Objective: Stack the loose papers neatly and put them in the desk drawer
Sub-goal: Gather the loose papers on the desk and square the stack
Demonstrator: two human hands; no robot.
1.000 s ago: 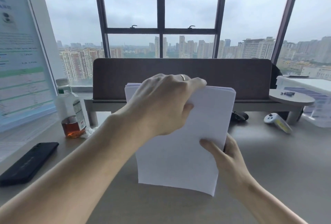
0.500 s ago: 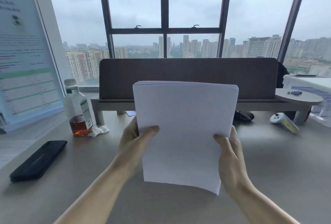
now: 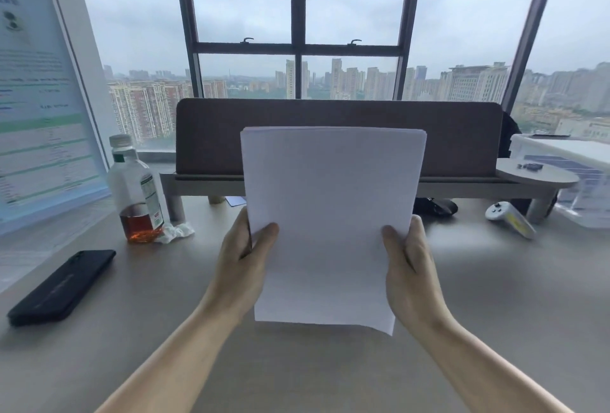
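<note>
Holding the stack of papers point(image 3: 330, 221) upright above the table point(image 3: 495, 297), one hand at each side edge.

The left hand point(image 3: 242, 267) and right hand point(image 3: 412, 274) each have a closed grip on the stack, thumbs across its front face. Its lower right corner curls forward. A bottle point(image 3: 137, 191) and a black phone point(image 3: 62, 287) lie to the left.

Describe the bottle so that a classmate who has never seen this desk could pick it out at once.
Start at the big blue poster on the left. Just right of it, on the desk, stands the clear plastic bottle. Only it holds amber liquid, with a crumpled wrapper at its base.
</note>
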